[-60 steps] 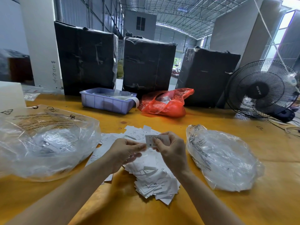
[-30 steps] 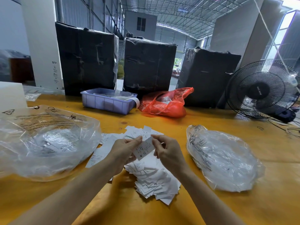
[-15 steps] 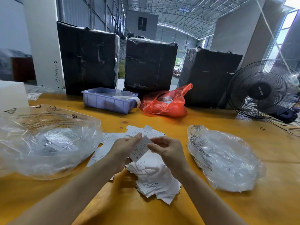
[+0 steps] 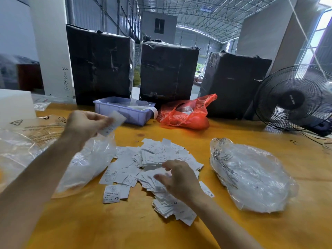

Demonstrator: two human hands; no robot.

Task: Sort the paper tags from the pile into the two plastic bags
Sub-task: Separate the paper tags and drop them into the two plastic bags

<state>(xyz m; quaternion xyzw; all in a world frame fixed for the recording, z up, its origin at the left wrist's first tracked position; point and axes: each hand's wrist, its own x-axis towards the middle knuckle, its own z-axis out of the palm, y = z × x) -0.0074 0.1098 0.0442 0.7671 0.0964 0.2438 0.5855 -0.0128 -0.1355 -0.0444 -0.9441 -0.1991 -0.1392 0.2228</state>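
A: What did the head camera show?

B: A moment before, both hands were together over the pile, pinching one tag between them. Then they came apart. The left hand (image 4: 86, 125) lifted that paper tag (image 4: 113, 125), pinched in its fingers, up over the left plastic bag (image 4: 53, 155). The tag looked blurry.

A: And the other hand?

B: The right hand (image 4: 177, 178) dropped low over the pile of tags (image 4: 154, 168) in the middle of the bench (image 4: 233, 126). Its fingers were spread and held nothing.

A: Where were the bags?

B: One on each side of the pile. The right plastic bag (image 4: 251, 178) lay just beside it, and nobody touched it.

A: What did that mean for the job?

B: I think that tag was picked for the left bag, and the right hand was going for a new one. Lots of tags were left, some marked XS, so the sorting was far from done.

A: Anything else?

B: A purple tray (image 4: 125, 112), a red bag (image 4: 186, 114) and a black fan (image 4: 294, 99) sat at the back.
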